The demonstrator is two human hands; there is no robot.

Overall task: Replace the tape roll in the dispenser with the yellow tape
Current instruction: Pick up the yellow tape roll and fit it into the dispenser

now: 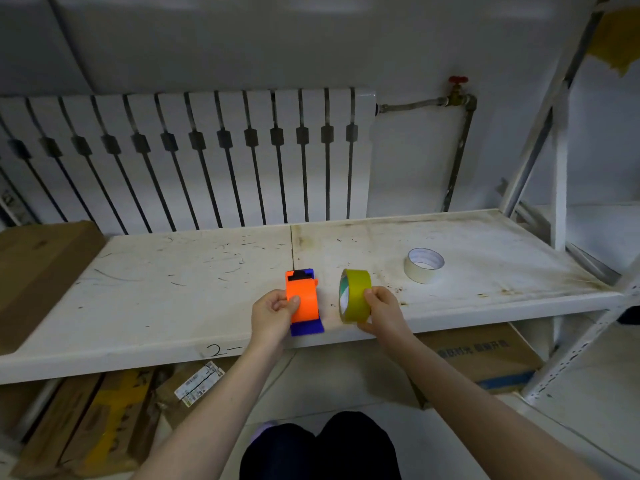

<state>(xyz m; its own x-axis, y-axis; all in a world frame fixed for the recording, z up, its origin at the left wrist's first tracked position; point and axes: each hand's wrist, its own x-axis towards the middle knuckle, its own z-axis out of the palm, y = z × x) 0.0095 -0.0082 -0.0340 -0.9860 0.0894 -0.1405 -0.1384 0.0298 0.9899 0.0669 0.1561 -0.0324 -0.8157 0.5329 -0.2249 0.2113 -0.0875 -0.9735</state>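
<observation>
A scuffed white shelf (194, 271) is carrying everything in front of me. A whitish tape roll (424, 265) is lying flat toward the right end. The orange-and-blue dispenser (303, 299) is sitting near the front edge, around the middle — and a brown cardboard box (38, 268) is lying on the left end.

Your one view comes from the head camera, wide-angle, looking forward and down from above the white shelf (173, 306). You are close in: both forearms enter from the bottom edge, and your knees show at bottom centre. The lens faces the wall, with the radiator (187, 157) straight ahead behind the shelf. Straight lines bow toward the edges. There is no second view, so nothing overlaps.
</observation>
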